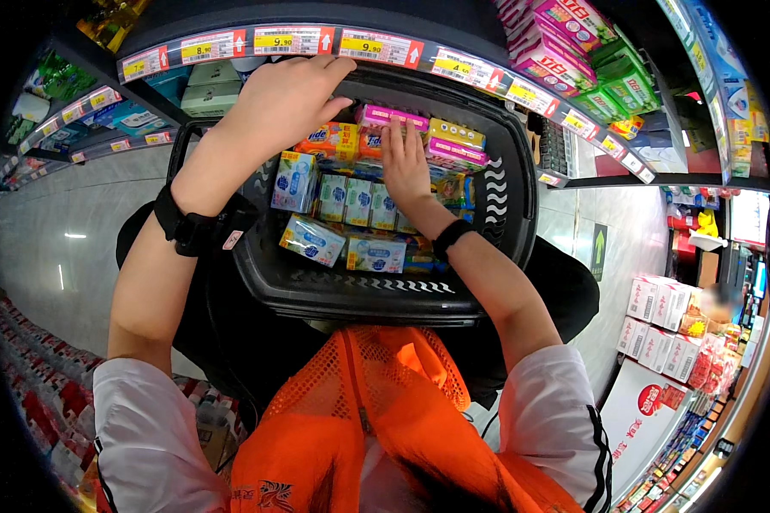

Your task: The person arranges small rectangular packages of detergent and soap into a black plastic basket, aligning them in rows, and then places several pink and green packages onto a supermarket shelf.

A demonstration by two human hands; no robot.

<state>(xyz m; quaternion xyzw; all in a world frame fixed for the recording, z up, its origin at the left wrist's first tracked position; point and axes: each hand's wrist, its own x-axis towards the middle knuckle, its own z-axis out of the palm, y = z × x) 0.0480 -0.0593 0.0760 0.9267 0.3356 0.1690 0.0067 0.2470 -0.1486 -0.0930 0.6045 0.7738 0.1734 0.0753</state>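
A black plastic shopping basket (256, 269) stands before me, holding several wrapped laundry soap packs. My right hand (405, 163) lies flat with fingers extended over the packs, its fingertips on a pink pack (394, 117) near the basket's far side. To the right of that is a yellow pack (455, 133) above another pink one (455, 155). An orange Tide pack (324, 142) lies left of my fingers. My left hand (298, 93) is at the shelf's front edge above the basket's far left, fingers bent; whether it grips anything is hidden. White-and-blue packs (376, 255) fill the near part.
A shelf edge with price tags (372, 48) runs across the basket's far side. Pink and green boxes (555, 61) are stacked on the right shelf, pale green packs (212, 90) on the lower left one. White cartons (658, 327) and a person stand at far right.
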